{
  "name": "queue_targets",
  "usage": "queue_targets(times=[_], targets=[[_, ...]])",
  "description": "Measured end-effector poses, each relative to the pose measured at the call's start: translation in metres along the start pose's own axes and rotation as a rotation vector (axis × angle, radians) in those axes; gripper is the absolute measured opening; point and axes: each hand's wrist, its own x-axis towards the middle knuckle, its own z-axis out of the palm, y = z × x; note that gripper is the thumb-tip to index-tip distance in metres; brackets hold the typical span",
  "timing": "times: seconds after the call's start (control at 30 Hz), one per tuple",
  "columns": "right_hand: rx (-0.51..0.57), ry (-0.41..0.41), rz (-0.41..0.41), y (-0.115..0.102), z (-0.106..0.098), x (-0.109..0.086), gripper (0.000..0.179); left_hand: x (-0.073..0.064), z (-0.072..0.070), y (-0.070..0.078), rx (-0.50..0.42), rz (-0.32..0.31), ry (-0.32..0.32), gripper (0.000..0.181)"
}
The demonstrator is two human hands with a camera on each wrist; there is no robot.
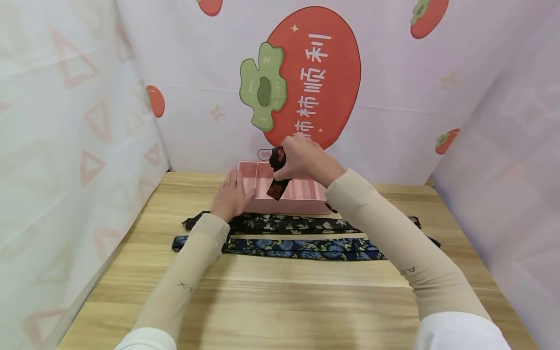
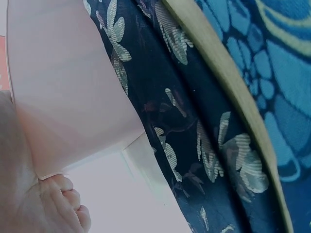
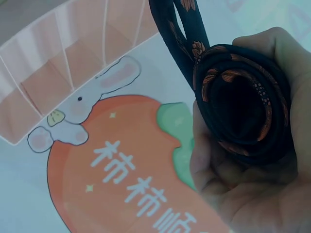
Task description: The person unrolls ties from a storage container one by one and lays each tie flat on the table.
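Note:
My right hand [image 1: 303,158] grips a rolled-up dark necktie [image 1: 277,160] with reddish-orange flowers, above the pink divided box [image 1: 286,206]. In the right wrist view the necktie's coil [image 3: 279,104] faces the camera, fingers and thumb curled round it, and a loose length leads off from the roll. My left hand [image 1: 232,193] rests at the box's left end with its fingers straight; the left wrist view shows this hand [image 2: 53,206] against the box's pink wall [image 2: 73,92]. In front of the box lies a black necktie [image 1: 302,224] with pale flowers, partly hidden by the left wrist.
Nearer than the black necktie, a navy necktie [image 1: 302,248] with blue flowers stretches across the wooden table [image 1: 297,301], both forearms crossing over it. A small dark strip [image 1: 331,208] shows at the box's right end. Behind stands a persimmon-printed cloth backdrop [image 1: 393,78]; cloth also hangs at both sides.

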Motion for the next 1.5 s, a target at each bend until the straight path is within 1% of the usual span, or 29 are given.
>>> queue_targets(times=[0.1,0.23,0.33,0.47,0.53,0.57,0.63,0.67,0.7,0.73,0.8,0.83,0.87,0.9,0.97,1.0,1.03,1.07,1.2,1.3,1.43,1.5], targets=[[0.035,-0.003,0.034,-0.003,0.0,-0.015,0.031,-0.001,0.0,-0.002,-0.005,0.001,0.002,0.091],[0.073,0.006,0.037,-0.006,0.006,-0.038,0.041,-0.003,-0.001,-0.005,-0.017,0.014,0.026,0.09],[0.126,-0.005,0.019,-0.006,0.014,-0.056,0.036,-0.002,-0.002,-0.007,-0.005,0.014,0.031,0.09],[0.173,-0.037,0.04,-0.003,0.028,-0.077,0.028,-0.002,-0.004,-0.008,0.006,0.019,0.034,0.089],[0.183,-0.047,0.046,0.0,0.035,-0.087,0.033,-0.002,-0.006,-0.009,0.005,0.021,0.034,0.089],[0.2,-0.048,0.047,0.001,0.04,-0.091,0.032,-0.002,-0.006,-0.009,0.006,0.021,0.033,0.089],[0.254,-0.052,0.029,0.005,0.049,-0.099,0.029,-0.001,-0.007,-0.01,0.004,0.013,0.027,0.09],[0.277,-0.04,0.011,0.006,0.055,-0.104,0.025,0.0,-0.007,-0.011,0.003,0.01,0.023,0.09],[0.302,-0.024,-0.008,0.008,0.06,-0.108,0.026,0.0,-0.007,-0.012,-0.002,0.009,0.02,0.09],[0.337,-0.013,-0.023,0.01,0.066,-0.112,0.035,0.001,-0.007,-0.012,-0.008,0.009,0.019,0.091],[0.407,-0.014,-0.025,0.014,0.078,-0.122,0.062,0.003,-0.007,-0.013,-0.015,0.009,0.019,0.091],[0.43,-0.031,-0.007,0.015,0.085,-0.127,0.062,0.003,-0.007,-0.014,-0.019,0.012,0.022,0.091],[0.449,-0.052,0.022,0.016,0.091,-0.131,0.059,0.004,-0.006,-0.013,-0.02,0.015,0.027,0.091],[0.473,-0.086,0.06,0.017,0.097,-0.136,0.051,0.004,-0.006,-0.013,-0.018,0.019,0.032,0.091],[0.497,-0.154,0.141,0.018,0.11,-0.144,0.029,0.004,-0.006,-0.012,-0.008,0.022,0.041,0.09],[0.498,-0.177,0.174,0.018,0.116,-0.147,0.027,0.004,-0.005,-0.012,-0.004,0.024,0.046,0.09],[0.504,-0.195,0.203,0.018,0.122,-0.15,0.03,0.005,-0.005,-0.012,-0.001,0.025,0.049,0.09],[0.517,-0.2,0.219,0.018,0.128,-0.153,0.029,0.005,-0.005,-0.012,0.001,0.027,0.05,0.09],[0.554,-0.187,0.275,0.019,0.15,-0.162,0.042,0.004,-0.006,-0.008,0.002,0.03,0.047,0.09],[0.574,-0.175,0.318,0.021,0.164,-0.168,0.047,0.002,-0.008,-0.004,-0.002,0.03,0.037,0.09],[0.564,-0.168,0.382,0.022,0.178,-0.173,0.039,0.002,-0.009,0.0,-0.015,0.046,0.034,0.09],[0.548,-0.166,0.406,0.021,0.184,-0.175,0.038,0.001,-0.011,0.002,-0.008,0.069,0.046,0.089]])
